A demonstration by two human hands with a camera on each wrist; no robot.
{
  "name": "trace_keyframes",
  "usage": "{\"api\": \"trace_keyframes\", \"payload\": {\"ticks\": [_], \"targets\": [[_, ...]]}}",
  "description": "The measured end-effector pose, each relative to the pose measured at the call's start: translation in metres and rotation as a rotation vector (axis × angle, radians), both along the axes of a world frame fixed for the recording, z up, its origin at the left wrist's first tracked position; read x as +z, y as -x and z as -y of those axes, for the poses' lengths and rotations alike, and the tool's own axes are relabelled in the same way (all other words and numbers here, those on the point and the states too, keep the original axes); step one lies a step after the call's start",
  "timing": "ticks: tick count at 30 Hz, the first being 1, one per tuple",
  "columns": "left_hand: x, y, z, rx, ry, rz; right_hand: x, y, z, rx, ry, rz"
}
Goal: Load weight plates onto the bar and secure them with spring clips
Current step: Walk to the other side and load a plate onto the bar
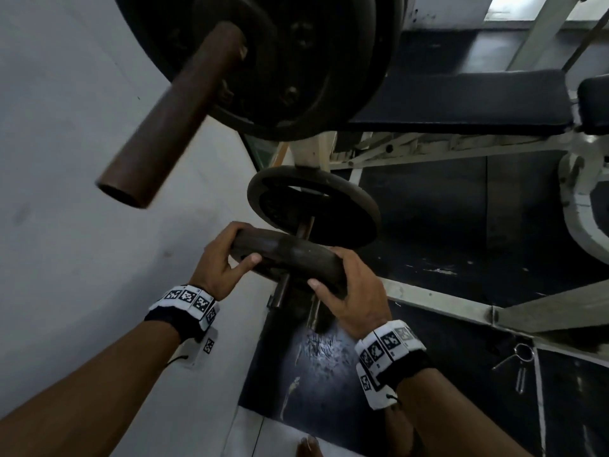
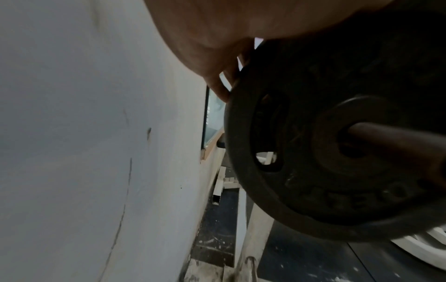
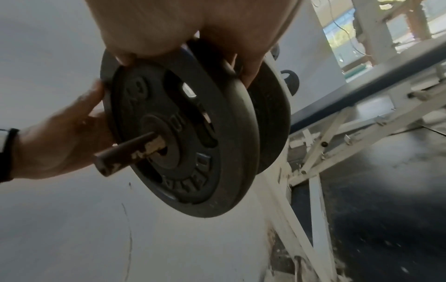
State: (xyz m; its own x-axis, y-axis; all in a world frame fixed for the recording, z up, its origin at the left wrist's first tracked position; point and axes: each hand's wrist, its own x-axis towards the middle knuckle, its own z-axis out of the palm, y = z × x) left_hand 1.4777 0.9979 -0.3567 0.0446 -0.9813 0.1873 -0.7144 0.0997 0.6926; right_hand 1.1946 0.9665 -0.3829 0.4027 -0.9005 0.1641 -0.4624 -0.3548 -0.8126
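Black cast-iron weight plate [image 1: 290,262] sits on a thin rusty storage peg [image 1: 282,288], gripped at opposite edges by both hands. Sliding it off cleanly likely means keeping it square to the peg, pulling evenly. Left hand [image 1: 219,262] and right hand [image 1: 354,293] curl fingers over the rim, thumbs on the near face. Beyond the fingertips hangs a second dark plate [image 1: 314,206]; above, the brown barbell sleeve [image 1: 171,117].
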Motion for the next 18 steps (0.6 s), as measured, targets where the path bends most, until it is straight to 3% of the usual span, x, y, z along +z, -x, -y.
{"api": "trace_keyframes", "payload": {"ticks": [9,14,18], "targets": [[-0.069,-0.003,0.031,0.076,0.336,-0.355,-0.039,-0.016,0.015,-0.112,0.143,0.352],[-0.073,0.007,0.018,0.193,0.404,-0.375,-0.041,-0.019,0.007,-0.161,0.172,0.405],[-0.069,0.015,-0.032,0.283,0.361,-0.336,-0.041,-0.017,-0.026,-0.136,0.092,0.378]]}}
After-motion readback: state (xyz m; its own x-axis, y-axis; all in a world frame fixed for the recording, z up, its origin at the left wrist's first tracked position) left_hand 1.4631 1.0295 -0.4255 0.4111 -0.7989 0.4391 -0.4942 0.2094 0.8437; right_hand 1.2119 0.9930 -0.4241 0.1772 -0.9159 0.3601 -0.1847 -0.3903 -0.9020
